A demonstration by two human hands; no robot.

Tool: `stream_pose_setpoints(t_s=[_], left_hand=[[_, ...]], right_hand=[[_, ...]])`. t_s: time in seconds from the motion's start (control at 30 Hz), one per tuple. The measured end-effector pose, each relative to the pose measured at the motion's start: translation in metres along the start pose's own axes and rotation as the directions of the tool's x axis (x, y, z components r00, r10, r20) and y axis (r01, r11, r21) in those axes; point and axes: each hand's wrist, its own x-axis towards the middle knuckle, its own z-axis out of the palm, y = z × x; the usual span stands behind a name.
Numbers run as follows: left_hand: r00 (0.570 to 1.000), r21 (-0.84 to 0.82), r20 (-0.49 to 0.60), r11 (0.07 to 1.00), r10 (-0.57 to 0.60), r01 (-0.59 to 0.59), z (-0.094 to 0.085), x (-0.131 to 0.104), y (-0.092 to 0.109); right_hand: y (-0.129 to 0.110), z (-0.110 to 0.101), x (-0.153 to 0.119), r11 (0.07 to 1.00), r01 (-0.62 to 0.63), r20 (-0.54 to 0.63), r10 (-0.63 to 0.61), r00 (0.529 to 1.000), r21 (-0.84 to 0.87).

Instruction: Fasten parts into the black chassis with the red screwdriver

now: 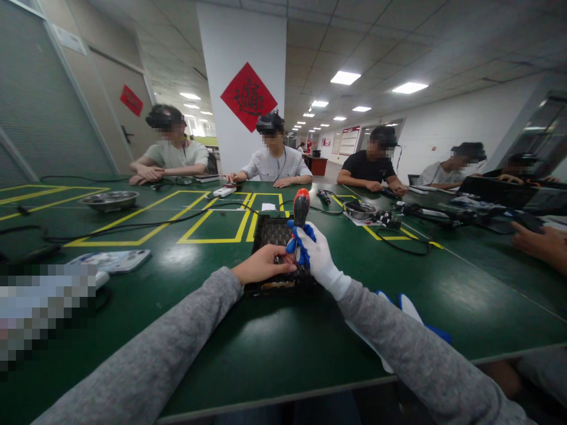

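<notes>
A black plastic casing (271, 234) with a patterned inner surface lies on the table in front of me. My right hand (319, 251), in a white glove with blue fingers, is wrapped round a screwdriver (302, 208) with a black and orange handle. The screwdriver stands nearly upright, its shaft pointing down at the casing's right side. Bare, my left hand (266, 263) reaches over the casing from the left, fingertips pinched together beside the lower shaft. Whatever those fingers pinch is too small to make out. The screwdriver's tip is hidden by my fingers.
A blue and white glove (410, 310) lies partly under my right forearm. On the green table (199, 330) are a metal bowl (110, 200), a phone (113, 261), a second bowl (359, 209) and black cables (163, 221). Several people wearing headsets sit around it.
</notes>
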Motion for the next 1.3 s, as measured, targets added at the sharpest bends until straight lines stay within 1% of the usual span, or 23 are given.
stream_pose_setpoints(t_s=[0.2,0.4,0.5,0.67,0.8,1.0,1.13,1.3], left_hand=[[0.999,0.036,-0.045,0.999,-0.004,0.005,-0.0001,0.0000,-0.0023],[1.000,0.049,-0.008,0.998,0.028,-0.028,-0.0012,-0.0016,-0.0008],[0.999,0.045,-0.002,0.998,0.033,-0.032,-0.0008,-0.0011,0.0004],[0.999,0.039,-0.051,0.999,0.011,-0.009,0.0008,-0.0003,0.0008],[0.997,0.065,-0.071,0.998,0.013,-0.009,0.0007,-0.0012,-0.0004],[0.998,0.079,-0.036,0.995,0.059,-0.056,-0.0002,-0.0020,-0.0002],[0.996,0.082,-0.021,0.993,0.081,-0.079,-0.0003,-0.0013,0.0008],[0.998,0.052,-0.041,0.998,0.043,-0.040,0.0001,-0.0005,0.0010]], right_hand=[[0.0006,-0.0002,0.0004,0.999,0.007,-0.012,-0.008,1.000,-0.036],[-0.0001,-0.0019,-0.0003,0.999,-0.025,0.009,0.025,1.000,-0.029],[-0.0008,-0.0009,-0.0001,1.000,-0.023,0.007,0.023,1.000,-0.013],[-0.0013,0.0017,0.0010,0.999,0.019,-0.018,-0.018,1.000,0.048],[-0.0013,0.0016,0.0010,1.000,0.010,-0.024,-0.010,1.000,0.026],[-0.0011,-0.0008,0.0002,1.000,-0.010,-0.009,0.010,1.000,-0.012],[0.0001,-0.0010,0.0005,1.000,-0.004,-0.004,0.004,1.000,-0.002],[-0.0002,0.0008,0.0010,0.998,0.028,-0.016,-0.027,1.000,0.057]])
